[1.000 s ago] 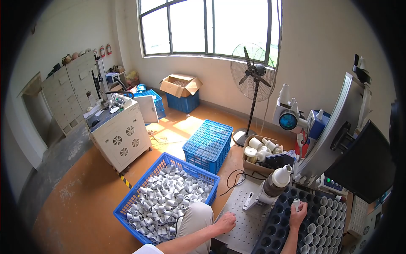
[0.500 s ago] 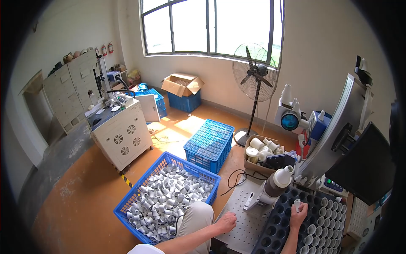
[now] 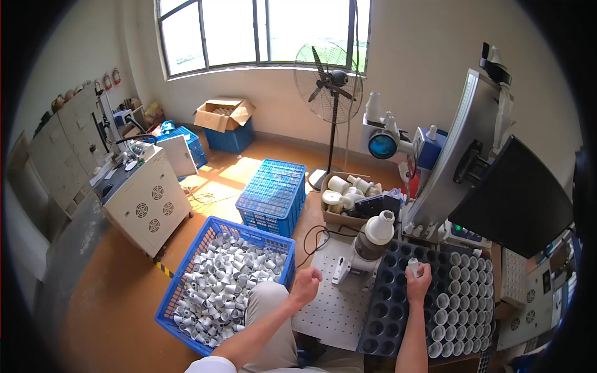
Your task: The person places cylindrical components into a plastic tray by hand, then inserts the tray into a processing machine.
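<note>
My right hand [image 3: 419,283] is closed around a small white plastic cone-shaped part [image 3: 413,264], its narrow end up, over the black tray [image 3: 388,294]. Many similar white parts [image 3: 461,301] fill the tray's right side in rows, while several round pockets near my hand hold nothing. My left hand [image 3: 306,286] is curled above the left edge of the perforated metal plate [image 3: 320,314]; whatever its fingers may hold is hidden. Between my hands, on the plate, stands a fixture with a white cone-shaped top [image 3: 379,229].
On the left, a blue basket [image 3: 163,311] is heaped with loose white parts. Behind it sits a stacked blue crate [image 3: 267,198]. A cardboard box [image 3: 341,217] of white pieces stands beyond the plate. A laser-like machine head [image 3: 381,145] and a dark monitor [image 3: 513,196] rise at right.
My view has turned right, so the scene sits further left. My left hand has lifted toward the plate's far left side. The right hand keeps the white part over the tray.
</note>
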Tool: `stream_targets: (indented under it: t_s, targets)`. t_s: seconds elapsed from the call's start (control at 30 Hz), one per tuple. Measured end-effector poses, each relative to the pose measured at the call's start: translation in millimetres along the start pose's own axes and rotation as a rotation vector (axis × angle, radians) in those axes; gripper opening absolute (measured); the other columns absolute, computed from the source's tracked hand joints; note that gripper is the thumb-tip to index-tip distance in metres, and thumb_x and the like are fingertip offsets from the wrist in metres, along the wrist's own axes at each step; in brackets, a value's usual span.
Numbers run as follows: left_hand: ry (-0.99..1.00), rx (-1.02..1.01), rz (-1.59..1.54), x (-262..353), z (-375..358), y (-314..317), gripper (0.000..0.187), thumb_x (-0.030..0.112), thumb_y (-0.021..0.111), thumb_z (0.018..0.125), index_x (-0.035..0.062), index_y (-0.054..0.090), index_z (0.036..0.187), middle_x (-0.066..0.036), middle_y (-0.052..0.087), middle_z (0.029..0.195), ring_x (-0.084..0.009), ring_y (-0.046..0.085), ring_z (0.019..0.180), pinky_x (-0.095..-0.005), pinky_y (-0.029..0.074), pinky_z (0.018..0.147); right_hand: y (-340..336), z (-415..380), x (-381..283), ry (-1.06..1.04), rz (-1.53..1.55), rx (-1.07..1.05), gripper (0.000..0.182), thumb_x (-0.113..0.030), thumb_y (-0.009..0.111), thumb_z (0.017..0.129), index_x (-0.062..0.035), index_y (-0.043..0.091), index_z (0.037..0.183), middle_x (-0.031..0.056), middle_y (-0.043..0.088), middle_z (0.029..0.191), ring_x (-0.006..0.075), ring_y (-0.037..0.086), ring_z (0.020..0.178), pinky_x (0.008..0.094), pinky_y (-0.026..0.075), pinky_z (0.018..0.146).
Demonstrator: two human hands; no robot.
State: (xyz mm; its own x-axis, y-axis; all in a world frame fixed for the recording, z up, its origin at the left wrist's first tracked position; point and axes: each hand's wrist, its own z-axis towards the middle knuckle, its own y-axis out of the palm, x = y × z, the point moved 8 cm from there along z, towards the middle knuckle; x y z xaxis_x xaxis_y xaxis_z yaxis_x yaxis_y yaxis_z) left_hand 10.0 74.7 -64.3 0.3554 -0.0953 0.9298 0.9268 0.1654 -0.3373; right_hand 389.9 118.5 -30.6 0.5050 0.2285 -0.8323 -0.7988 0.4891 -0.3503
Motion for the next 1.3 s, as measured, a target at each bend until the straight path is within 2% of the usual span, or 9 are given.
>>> stream_targets:
  t_s: [0.13,0.27,0.3,0.5,0.8,0.9,1.03,1.17,1.3]
  targets:
    - [0.335,0.315,-0.084,141.5,72.9,-49.1,0.031,-0.006,0.039,0.068,-0.0022,0.064,0.087,-0.019,0.067,0.089,-0.0300,0.064,0.088,-0.0360,0.048,0.086,-7.3,22.5,21.1,0.217,0.446,0.051,0.033,-0.006,0.074,0.077,-0.0095,0.041,0.074,-0.0028,0.046,0.075,0.0079,0.043,0.070,0.0244,0.039,0.066]
    - [0.343,0.035,-0.222,222.6,120.8,4.8,0.034,0.005,0.044,0.076,0.0002,0.070,0.097,-0.024,0.064,0.102,-0.0354,0.059,0.101,-0.0388,0.043,0.095,2.9,56.8,-89.7,0.102,0.830,-0.024,0.029,-0.002,0.071,0.082,-0.0086,0.043,0.074,0.0001,0.054,0.083,0.0066,0.048,0.075,0.0247,0.043,0.073]
    - [0.364,-0.074,-0.126,218.2,130.0,34.2,0.034,0.011,0.039,0.078,0.0013,0.071,0.076,-0.016,0.063,0.101,-0.0210,0.053,0.102,-0.0335,0.043,0.091,7.4,57.9,-130.7,0.044,0.897,-0.048,0.029,-0.001,0.069,0.084,-0.0082,0.044,0.074,0.0021,0.058,0.087,0.0066,0.050,0.078,0.0254,0.045,0.076]
    - [0.420,0.020,-0.285,243.6,104.7,-45.0,0.028,0.009,0.036,0.061,-0.0012,0.058,0.048,-0.007,0.057,0.053,-0.0132,0.049,0.049,-0.0255,0.041,0.052,73.2,38.9,-200.8,-0.157,0.650,-0.270,0.032,-0.007,0.074,0.084,-0.0064,0.043,0.075,0.0124,0.065,0.112,0.0099,0.054,0.092,0.0274,0.046,0.083]
    - [0.203,0.798,0.141,-163.2,21.1,-315.1,0.026,0.006,0.038,0.083,-0.0068,0.058,0.072,-0.013,0.061,0.075,-0.0201,0.058,0.068,-0.0353,0.049,0.069,84.5,21.1,-190.0,-0.182,0.582,-0.170,0.031,-0.014,0.074,0.085,-0.0024,0.045,0.083,0.0112,0.066,0.111,0.0115,0.049,0.077,0.0274,0.046,0.069]
    - [0.048,0.625,0.185,-200.0,-10.3,-307.6,0.018,0.009,0.038,0.087,-0.0045,0.048,0.079,-0.013,0.059,0.087,-0.0212,0.057,0.085,-0.0375,0.047,0.085,58.6,8.7,-185.8,-0.350,0.479,-0.044,0.025,-0.016,0.070,0.087,-0.0026,0.049,0.088,0.0208,0.061,0.122,0.0318,0.061,0.108,0.0367,0.046,0.092]
    - [0.128,0.553,0.002,-215.3,-17.6,-279.2,0.017,0.006,0.036,0.085,-0.0039,0.047,0.077,-0.013,0.059,0.087,-0.0219,0.057,0.086,-0.0390,0.045,0.089,0.0,-4.0,-118.9,-0.294,-0.014,-0.054,0.024,-0.015,0.069,0.079,-0.0016,0.055,0.094,0.0190,0.062,0.117,0.0368,0.055,0.113,0.0426,0.044,0.096]
    - [0.133,0.340,-0.008,-83.4,-12.2,-178.7,0.023,0.001,0.035,0.068,-0.0036,0.057,0.074,-0.011,0.061,0.079,-0.0237,0.059,0.083,-0.0380,0.046,0.087,-87.5,-11.6,-26.3,-0.031,-0.808,-0.327,0.045,-0.018,0.068,0.075,-0.0021,0.058,0.117,0.0171,0.060,0.119,0.0365,0.053,0.114,0.0433,0.042,0.099]
    - [0.248,0.102,0.094,5.1,-14.3,-65.9,0.030,-0.006,0.039,0.060,-0.0018,0.060,0.079,-0.017,0.064,0.081,-0.0319,0.063,0.087,-0.0370,0.047,0.086,-112.2,-20.2,11.5,-0.005,-0.870,-0.515,0.043,-0.004,0.059,0.068,0.0002,0.062,0.112,0.0197,0.062,0.115,0.0394,0.054,0.111,0.0447,0.044,0.096]
